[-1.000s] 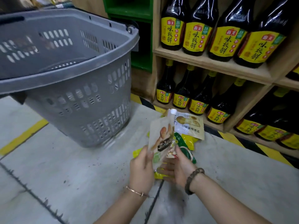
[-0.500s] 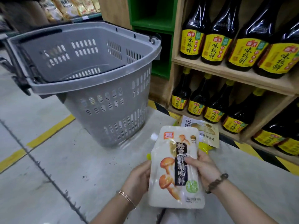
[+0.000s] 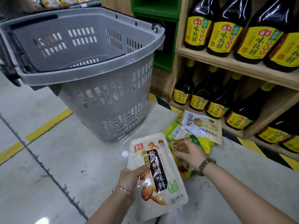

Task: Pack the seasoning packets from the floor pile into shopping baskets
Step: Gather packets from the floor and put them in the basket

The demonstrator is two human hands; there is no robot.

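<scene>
Clamping just one edge of the white pouch [image 3: 159,173], left hand [image 3: 132,177] fingers [image 3: 142,168] could drop it b4 the basket [image 3: 90,77]; right hand [image 3: 189,153] fingers [image 3: 179,148] in floor pile [image 3: 205,143] blurred, can't tell.

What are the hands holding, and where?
The left hand grips the pouch at its left edge. Whether the right hand holds anything is unclear.

Grey concrete floor [image 3: 48,183], wooden shelves [image 3: 234,65] of dark bottles [image 3: 199,25].
</scene>
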